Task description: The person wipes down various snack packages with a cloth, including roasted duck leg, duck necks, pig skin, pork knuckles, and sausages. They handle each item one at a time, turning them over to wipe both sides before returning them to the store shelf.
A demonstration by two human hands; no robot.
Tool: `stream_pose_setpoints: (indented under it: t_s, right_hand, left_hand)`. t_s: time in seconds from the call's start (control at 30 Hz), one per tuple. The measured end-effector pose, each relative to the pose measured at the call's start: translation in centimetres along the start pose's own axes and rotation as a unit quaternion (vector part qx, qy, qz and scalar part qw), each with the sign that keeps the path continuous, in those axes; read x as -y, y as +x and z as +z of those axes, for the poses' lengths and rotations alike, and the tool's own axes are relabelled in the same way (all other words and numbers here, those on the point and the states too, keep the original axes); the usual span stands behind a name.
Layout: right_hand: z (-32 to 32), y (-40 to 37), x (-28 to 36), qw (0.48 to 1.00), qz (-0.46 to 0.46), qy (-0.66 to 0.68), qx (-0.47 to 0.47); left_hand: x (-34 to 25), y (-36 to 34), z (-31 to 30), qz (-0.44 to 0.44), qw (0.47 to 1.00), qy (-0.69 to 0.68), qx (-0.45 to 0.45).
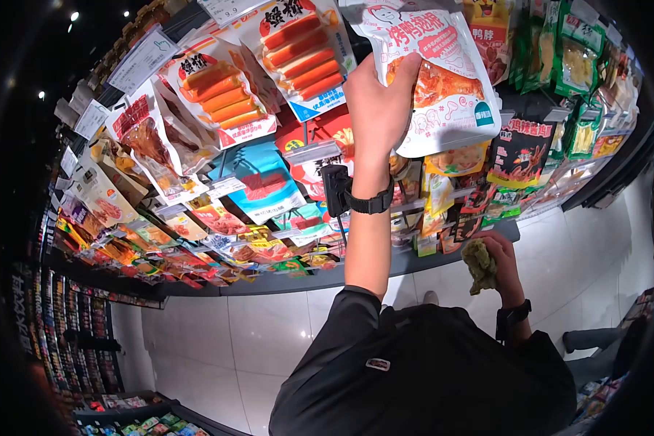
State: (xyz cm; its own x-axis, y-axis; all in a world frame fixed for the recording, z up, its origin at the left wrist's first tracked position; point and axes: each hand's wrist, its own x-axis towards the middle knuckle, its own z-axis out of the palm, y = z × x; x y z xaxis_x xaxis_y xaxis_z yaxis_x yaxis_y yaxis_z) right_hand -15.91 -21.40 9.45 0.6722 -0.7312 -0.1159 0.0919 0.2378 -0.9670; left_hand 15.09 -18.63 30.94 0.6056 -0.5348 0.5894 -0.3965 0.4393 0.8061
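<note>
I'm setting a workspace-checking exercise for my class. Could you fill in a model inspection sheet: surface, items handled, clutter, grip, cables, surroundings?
Surface: display rack with a dark ledge, densely hung with packets.
Items handled: white pouch picturing reddish food; green lumpy thing, not clearly identifiable.
Clutter: packs of red-orange sticks, a blue packet and price cards crowd beside the pouch.
Grip: left hand holds the pouch, thumb across its front; right hand holds the green thing lower down.
Cables: thin dark cable below a black box at the left wrist.
Surroundings: pale tiled floor; rows of goods at lower left; apparently part of another person at right.
</note>
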Motion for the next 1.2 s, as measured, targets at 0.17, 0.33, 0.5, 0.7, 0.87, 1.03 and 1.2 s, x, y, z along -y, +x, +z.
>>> stream_pose_setpoints:
  t_s: [0.17,0.33,0.5,0.7,0.87,1.03,1.2]
  right_hand:
    - [0.3,0.1,-0.2,1.0,0.0,0.011,0.015]
    - [0.8,0.1,0.4,0.999,0.011,0.012,0.032]
    - [0.6,-0.1,0.1,0.999,0.013,0.007,0.031]
    - [-0.2,-0.7,-1.0,0.999,0.028,0.011,0.015]
    - [-1.3,-0.7,-1.6,0.998,0.063,-0.003,0.027]
    - [-2.1,-0.3,-2.5,0.998,0.05,-0.029,0.038]
    - [-2.3,0.1,-2.5,0.996,0.061,-0.038,0.048]
  left_hand:
    - [0.1,-0.1,-0.1,0.005,0.999,-0.033,-0.003]
    - [0.3,1.6,0.1,0.063,0.99,0.104,-0.067]
    - [3.0,4.7,0.8,0.063,0.969,0.218,-0.099]
    - [3.0,5.1,1.0,0.036,0.929,0.343,-0.135]
    - [1.1,3.7,0.7,0.045,0.906,0.395,-0.143]
    - [1.6,1.5,-0.3,-0.019,0.875,0.476,-0.087]
    - [3.2,3.2,-0.5,-0.002,0.87,0.486,-0.08]
